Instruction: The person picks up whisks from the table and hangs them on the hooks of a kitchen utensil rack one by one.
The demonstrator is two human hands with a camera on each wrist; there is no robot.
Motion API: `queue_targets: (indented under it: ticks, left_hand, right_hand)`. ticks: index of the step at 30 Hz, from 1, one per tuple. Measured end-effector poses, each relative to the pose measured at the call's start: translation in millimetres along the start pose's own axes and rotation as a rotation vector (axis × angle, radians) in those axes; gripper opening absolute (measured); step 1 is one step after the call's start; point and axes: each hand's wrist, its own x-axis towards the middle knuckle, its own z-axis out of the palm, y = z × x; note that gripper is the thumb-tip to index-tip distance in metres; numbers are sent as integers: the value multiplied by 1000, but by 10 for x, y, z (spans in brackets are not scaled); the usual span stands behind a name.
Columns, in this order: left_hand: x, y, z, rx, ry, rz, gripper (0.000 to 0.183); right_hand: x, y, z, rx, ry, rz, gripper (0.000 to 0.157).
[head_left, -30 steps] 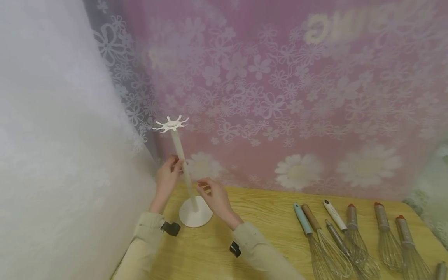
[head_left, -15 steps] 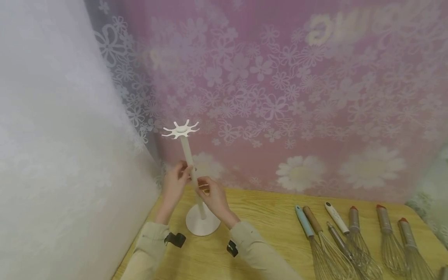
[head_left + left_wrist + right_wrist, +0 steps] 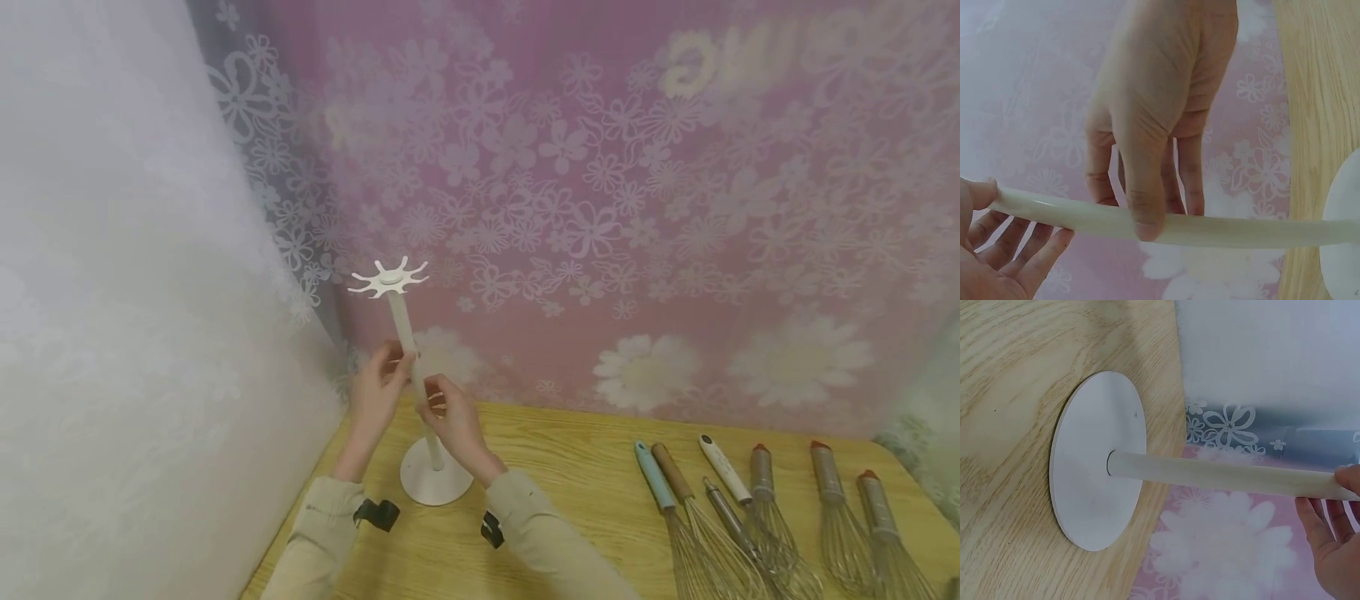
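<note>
Head view: both hands are gripping the pole of the white stand [image 3: 411, 358], left hand [image 3: 377, 392] and right hand [image 3: 450, 417] with fingers curled round it. Its round base [image 3: 1094, 459] is resting on the wooden table [image 3: 577, 467], near the whisks [image 3: 757, 525].

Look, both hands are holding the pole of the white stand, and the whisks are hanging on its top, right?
Not quite. The left hand and right hand do hold the pole of the white stand, but the whisks lie on the wooden table. The head view shows the stand's top bare.
</note>
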Motion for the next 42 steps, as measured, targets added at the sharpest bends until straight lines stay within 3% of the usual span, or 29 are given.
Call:
queue_targets:
  ticks: [7, 16, 22, 34, 38, 42]
  left_hand:
    - [39, 105, 49, 3, 66, 24, 30]
    - [36, 156, 107, -11, 97, 35, 24]
    - [29, 182, 130, -50, 94, 51, 23]
    - [-50, 244, 204, -118, 82, 48, 23]
    - [-120, 435, 219, -127, 74, 36, 21]
    - [-137, 484, 256, -114, 81, 32, 21]
  right_hand:
    - [-11, 48, -36, -4, -5, -11, 25]
    - [-44, 24, -72, 9, 9, -20, 26]
    - [-63, 18, -112, 6, 14, -42, 25]
    - [-177, 16, -227, 16, -32, -8, 26]
    - [-215, 15, -276, 16, -33, 6, 27]
    - [-241, 29, -314, 2, -31, 16, 28]
